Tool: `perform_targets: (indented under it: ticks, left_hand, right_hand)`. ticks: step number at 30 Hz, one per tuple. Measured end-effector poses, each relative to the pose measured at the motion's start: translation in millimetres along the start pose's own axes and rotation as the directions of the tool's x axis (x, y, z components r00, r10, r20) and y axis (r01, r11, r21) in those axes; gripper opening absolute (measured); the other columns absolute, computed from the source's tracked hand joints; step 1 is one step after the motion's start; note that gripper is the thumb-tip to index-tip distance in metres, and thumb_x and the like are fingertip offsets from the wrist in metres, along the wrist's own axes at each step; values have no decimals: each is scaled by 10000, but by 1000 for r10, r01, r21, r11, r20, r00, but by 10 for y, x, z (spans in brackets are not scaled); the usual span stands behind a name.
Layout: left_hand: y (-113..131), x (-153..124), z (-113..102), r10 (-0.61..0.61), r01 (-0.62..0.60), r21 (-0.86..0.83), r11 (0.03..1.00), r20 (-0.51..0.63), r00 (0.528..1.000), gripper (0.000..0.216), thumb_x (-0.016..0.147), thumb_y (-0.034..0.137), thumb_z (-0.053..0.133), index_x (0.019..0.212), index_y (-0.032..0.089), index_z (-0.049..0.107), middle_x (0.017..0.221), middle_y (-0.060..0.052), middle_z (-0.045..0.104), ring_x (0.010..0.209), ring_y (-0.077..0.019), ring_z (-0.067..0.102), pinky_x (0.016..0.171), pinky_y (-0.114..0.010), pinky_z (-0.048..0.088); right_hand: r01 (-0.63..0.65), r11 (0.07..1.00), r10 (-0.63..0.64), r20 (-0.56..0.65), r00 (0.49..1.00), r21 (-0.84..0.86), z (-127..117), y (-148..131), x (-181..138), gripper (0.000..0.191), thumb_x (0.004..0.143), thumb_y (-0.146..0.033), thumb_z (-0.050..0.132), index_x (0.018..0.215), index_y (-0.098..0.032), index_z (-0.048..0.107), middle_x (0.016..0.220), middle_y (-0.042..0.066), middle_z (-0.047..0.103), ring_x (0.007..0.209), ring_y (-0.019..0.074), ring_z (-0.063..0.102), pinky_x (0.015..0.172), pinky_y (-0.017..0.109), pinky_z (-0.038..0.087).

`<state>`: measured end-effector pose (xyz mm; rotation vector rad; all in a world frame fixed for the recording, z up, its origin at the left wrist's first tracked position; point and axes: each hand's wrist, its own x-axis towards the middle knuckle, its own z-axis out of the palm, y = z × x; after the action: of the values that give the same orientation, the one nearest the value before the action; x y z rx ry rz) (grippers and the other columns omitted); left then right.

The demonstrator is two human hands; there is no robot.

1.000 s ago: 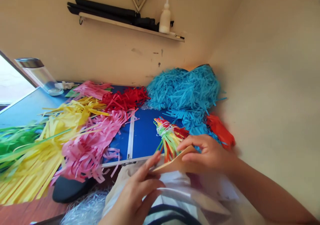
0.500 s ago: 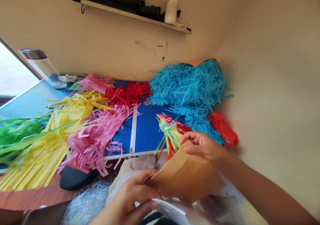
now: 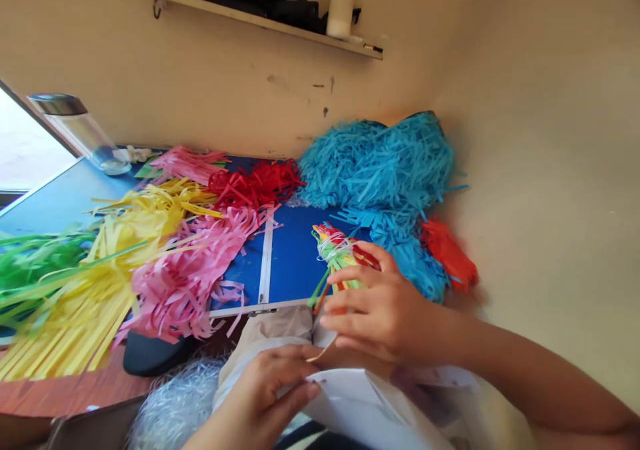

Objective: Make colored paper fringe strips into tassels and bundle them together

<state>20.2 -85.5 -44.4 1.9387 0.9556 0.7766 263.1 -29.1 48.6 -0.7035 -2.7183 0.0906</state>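
My right hand [image 3: 380, 310] lies over the tied bundle of mixed-colour paper strips [image 3: 336, 253] at the blue table's [image 3: 293, 263] near edge, fingers curled round the strips. My left hand [image 3: 273, 387] is lower, in my lap, pinching the edge of a white sheet [image 3: 370, 407]. A thin brown edge of an envelope [image 3: 323, 353] shows between the two hands; the rest of it is hidden under my right hand.
Heaps of cut paper strips cover the table: blue [image 3: 380, 170], red [image 3: 255, 185], pink [image 3: 195, 270], yellow [image 3: 100, 277], green [image 3: 30, 263], orange [image 3: 447, 253]. A glass jar [image 3: 80, 133] stands far left. A wall shelf [image 3: 270, 20] holds a white bottle [image 3: 340, 3]. Walls close in behind and to the right.
My right hand let the brown envelope drop out of sight and moved forward onto the tied strip bundle. My left hand shifted its grip to the white sheet.
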Motion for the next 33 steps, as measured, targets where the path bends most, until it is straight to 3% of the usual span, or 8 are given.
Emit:
perform_targets:
  ticks: [4,10,17,25,29,33]
  left_hand:
    - [59,-9,-30,29,-29,19,999,7,1000,175,881,311,641,1014,288,752,1177,-44,747,1060,-181,713,909,-221,553]
    - [24,-78,-40,48,-49,-49,998,-25,999,164,861,296,670,998,286,759,1159,-53,753,1123,-202,686,924,-236,550]
    - [94,8,-103,88,-73,-185,980,75,993,172,911,291,609,956,256,772,1326,-75,658,1203,-239,636,977,-280,530]
    - [142,33,-115,77,-71,-228,971,21,997,173,898,303,620,914,277,790,1170,-77,746,1116,-242,689,903,-298,574]
    - [30,-2,-33,-36,22,-253,967,-48,998,149,872,318,653,912,263,787,1179,-81,742,1068,-251,705,895,-321,573]
    - [5,48,17,-122,125,-323,938,29,992,297,928,365,557,789,211,771,959,-78,784,835,-199,721,782,-264,567]
  right_hand:
    - [71,996,-76,99,992,59,72,4,98,171,964,-292,582,860,-241,707,872,-38,754,956,170,598,1099,462,154]
    - [75,988,-66,-76,995,132,230,42,44,238,1017,-243,480,986,-279,713,902,-50,764,886,135,605,959,402,245]
    - [211,970,-231,-180,956,-122,286,88,-81,234,1020,-198,500,1077,-294,706,1101,-52,751,1029,119,626,1039,397,264]
    - [266,941,-313,-240,919,-208,332,104,-109,213,987,-169,527,1016,-250,721,1142,-58,739,1114,119,611,1116,363,238]
    - [227,967,-249,-272,930,-112,408,73,-125,220,997,-155,510,968,-251,707,1127,-48,742,1143,121,580,1089,362,276]
    - [91,965,-10,-314,949,246,535,52,-157,212,1002,-297,521,895,-228,692,1006,15,744,1070,183,593,987,391,394]
